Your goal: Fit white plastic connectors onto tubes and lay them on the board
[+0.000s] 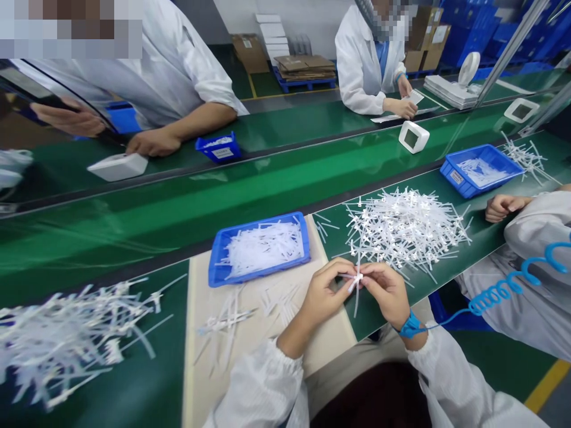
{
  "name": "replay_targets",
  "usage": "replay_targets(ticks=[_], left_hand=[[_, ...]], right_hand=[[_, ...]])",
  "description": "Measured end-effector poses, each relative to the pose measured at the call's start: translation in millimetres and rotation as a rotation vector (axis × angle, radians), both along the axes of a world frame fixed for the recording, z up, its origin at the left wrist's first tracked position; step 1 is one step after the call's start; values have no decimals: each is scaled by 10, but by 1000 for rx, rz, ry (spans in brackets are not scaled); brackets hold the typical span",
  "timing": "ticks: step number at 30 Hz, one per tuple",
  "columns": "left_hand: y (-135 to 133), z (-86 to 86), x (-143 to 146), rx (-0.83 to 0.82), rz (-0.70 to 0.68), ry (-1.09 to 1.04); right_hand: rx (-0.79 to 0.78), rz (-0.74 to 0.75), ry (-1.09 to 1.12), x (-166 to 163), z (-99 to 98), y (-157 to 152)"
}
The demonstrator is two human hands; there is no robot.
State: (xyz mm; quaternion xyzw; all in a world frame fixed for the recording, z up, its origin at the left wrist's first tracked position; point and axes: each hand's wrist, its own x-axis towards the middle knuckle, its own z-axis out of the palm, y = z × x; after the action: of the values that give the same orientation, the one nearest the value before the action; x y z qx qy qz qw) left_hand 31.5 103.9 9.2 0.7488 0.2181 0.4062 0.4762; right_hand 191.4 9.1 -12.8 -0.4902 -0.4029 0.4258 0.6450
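Pinching a white plastic strip (355, 283) between fingers (341, 271) of left hand (322, 295) and right hand (387, 291), lower centre of frame, beside heap of strips (405, 229) on worktop (375, 318)

The left hand (323, 294) and right hand (387, 291) meet close before the body, wrists bent inward, fingertips pinched shut and nearly touching.

Glossy green belt (276, 178), blue plastic tray (217, 274), white translucent plastic strips (405, 229), matt beige mat (200, 333)

Blue tray (217, 267), perhaps plastic strips (263, 246)
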Motion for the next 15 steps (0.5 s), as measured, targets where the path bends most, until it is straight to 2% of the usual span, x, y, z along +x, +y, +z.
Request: replay_targets(ticks=[10, 15], left_hand=[[-42, -2, -2, 33, 127, 82], [-23, 42, -36, 83, 94, 87]], right_hand=[[-55, -17, -64, 5, 2, 8], [-77, -18, -64, -1, 9, 21]])
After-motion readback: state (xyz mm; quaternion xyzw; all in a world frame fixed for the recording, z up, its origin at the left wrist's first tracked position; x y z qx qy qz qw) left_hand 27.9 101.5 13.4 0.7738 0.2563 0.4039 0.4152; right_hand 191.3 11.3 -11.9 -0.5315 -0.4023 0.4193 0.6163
